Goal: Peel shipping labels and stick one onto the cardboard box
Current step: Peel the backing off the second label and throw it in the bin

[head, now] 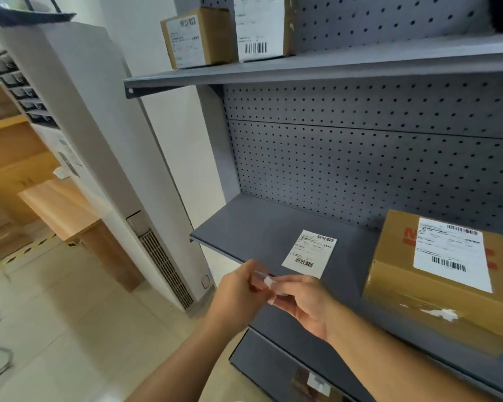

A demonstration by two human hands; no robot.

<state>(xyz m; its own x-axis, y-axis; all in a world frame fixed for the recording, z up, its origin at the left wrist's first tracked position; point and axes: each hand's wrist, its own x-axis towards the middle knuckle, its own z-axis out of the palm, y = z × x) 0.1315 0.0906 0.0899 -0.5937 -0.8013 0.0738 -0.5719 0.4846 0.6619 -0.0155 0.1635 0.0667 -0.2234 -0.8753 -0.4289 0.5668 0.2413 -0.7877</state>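
Observation:
A brown cardboard box [418,288] sits at the right of the grey middle shelf [244,227], with a white shipping label [453,253] stuck on its top. Another shipping label [310,253] lies flat on the shelf to the box's left. In front of the shelf edge my left hand [235,294] and my right hand [302,303] meet, both pinching a small crumpled white piece of paper [270,285]. I cannot tell whether it is a label or its backing.
The upper shelf [302,68] carries two labelled cardboard boxes [198,39]. A white floor-standing air conditioner [105,140] stands left of the shelving. Wooden cabinets [55,204] are further left. A lower shelf [273,364] holds a white scrap [318,382].

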